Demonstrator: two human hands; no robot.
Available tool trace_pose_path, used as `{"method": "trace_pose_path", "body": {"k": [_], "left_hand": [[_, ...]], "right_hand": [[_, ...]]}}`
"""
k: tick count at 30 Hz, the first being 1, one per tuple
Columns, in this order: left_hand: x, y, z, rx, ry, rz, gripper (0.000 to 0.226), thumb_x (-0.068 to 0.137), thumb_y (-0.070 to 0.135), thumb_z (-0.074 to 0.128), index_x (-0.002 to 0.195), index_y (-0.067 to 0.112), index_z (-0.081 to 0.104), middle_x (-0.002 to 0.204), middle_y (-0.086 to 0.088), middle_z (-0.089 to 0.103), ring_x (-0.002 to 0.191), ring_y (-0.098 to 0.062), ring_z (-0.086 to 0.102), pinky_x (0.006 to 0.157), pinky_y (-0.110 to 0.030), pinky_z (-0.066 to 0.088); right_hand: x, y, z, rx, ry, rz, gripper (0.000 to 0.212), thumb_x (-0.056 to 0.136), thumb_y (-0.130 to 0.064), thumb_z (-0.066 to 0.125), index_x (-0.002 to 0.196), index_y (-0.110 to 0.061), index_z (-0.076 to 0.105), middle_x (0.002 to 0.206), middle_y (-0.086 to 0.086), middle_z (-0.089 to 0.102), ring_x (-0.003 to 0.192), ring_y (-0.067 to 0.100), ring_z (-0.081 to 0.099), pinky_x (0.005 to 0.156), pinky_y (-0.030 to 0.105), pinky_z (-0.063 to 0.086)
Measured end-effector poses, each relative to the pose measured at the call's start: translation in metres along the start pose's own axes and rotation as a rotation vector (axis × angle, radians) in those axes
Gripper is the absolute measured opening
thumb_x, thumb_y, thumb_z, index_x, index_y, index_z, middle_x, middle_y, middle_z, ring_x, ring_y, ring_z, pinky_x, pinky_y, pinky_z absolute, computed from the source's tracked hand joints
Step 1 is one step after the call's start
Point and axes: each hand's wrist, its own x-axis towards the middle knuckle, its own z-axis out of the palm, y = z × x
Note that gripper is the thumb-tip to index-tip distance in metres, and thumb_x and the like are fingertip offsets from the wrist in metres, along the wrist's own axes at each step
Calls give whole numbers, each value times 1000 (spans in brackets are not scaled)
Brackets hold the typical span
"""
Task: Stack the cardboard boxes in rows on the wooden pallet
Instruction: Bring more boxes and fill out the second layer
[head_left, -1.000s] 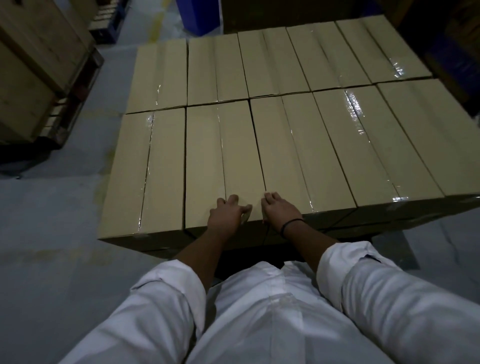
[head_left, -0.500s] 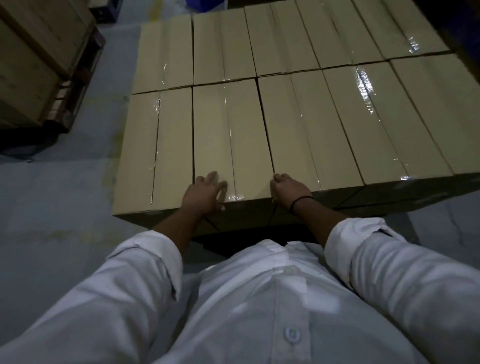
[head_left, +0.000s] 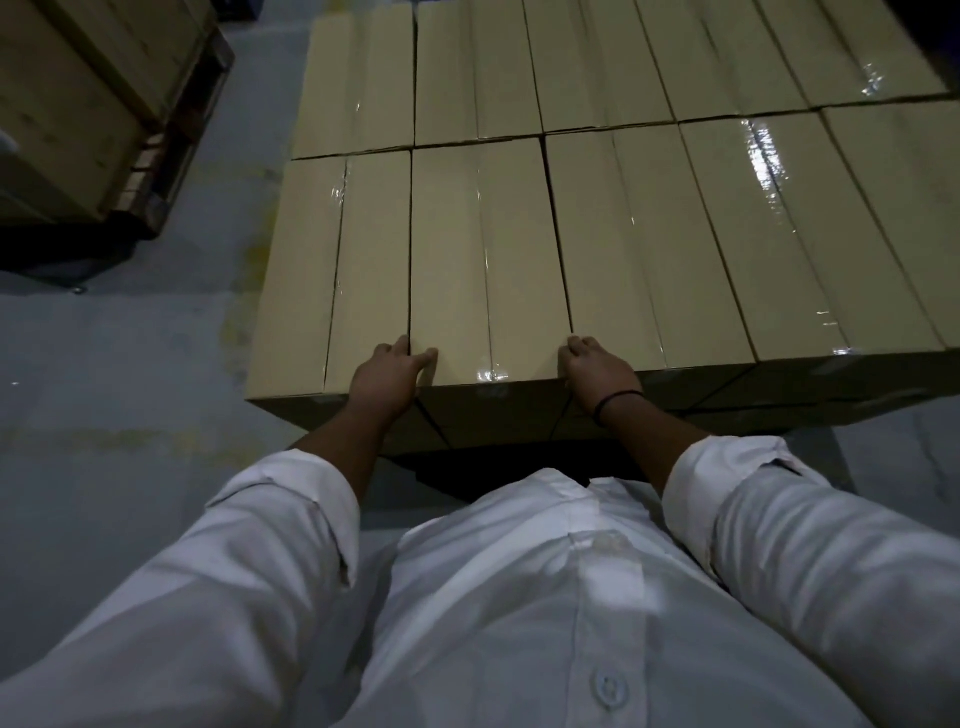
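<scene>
Cardboard boxes fill the centre and upper right of the frame in two rows, long sides touching, tops level. The near row's front edge runs across mid-frame. Below it is deep shadow, so what carries the stack cannot be made out.

Hands are apart, one at each near corner of the gripped box, second from left in the near row.
- Left hand: fingers in the seam toward the leftmost box, thumb on the top face.
- Right hand: fingers curled into the seam on the opposite side, black wristband on the wrist.

Open grey floor lies left of the stack, reaching a second loaded pallet at upper left. A narrower strip of floor shows at lower right.

Box tops are plain tan, with glossy clear tape along the centre seams.
</scene>
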Motion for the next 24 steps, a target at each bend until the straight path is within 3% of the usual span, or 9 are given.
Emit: {"method": "trace_pose_path", "body": {"k": [4,11,14,19,24], "left_hand": [[2,-2,-1,24,0,13,74,92,18,70,155,38,35,147,-10,45,124,-34,50,84,-45,59],[2,1,3,79,-24,6,73,96,20,65,157,38,29,159,-11,34,134,-36,43,88,-44,58],[6,4,-2,16,-56,-21,71,93,22,70,154,36,36,149,-12,42,126,-34,49,87,-44,58],[13,32,-31,-136,-17,6,23,90,30,64,111,28,73,111,-4,68,100,-25,63,77,-35,56],[21,94,-52,-190,-17,149,41,97,40,60,132,21,67,127,-7,68,115,-27,63,90,-38,56]], "right_hand": [[0,-1,-1,13,20,18,45,95,-7,58,139,-4,48,148,16,43,136,31,41,99,44,52],[-4,-3,0,57,33,44,47,94,-3,57,140,-3,47,147,15,41,136,29,41,95,41,52],[-4,-1,-4,71,2,30,47,95,-4,57,140,-5,47,148,13,38,137,29,37,98,42,52],[-22,14,-13,56,-33,6,44,94,-7,61,137,-5,52,158,16,28,147,33,22,110,47,43],[-60,54,-24,55,-7,116,41,97,-3,53,138,-5,51,161,17,25,151,32,19,113,49,40]]}}
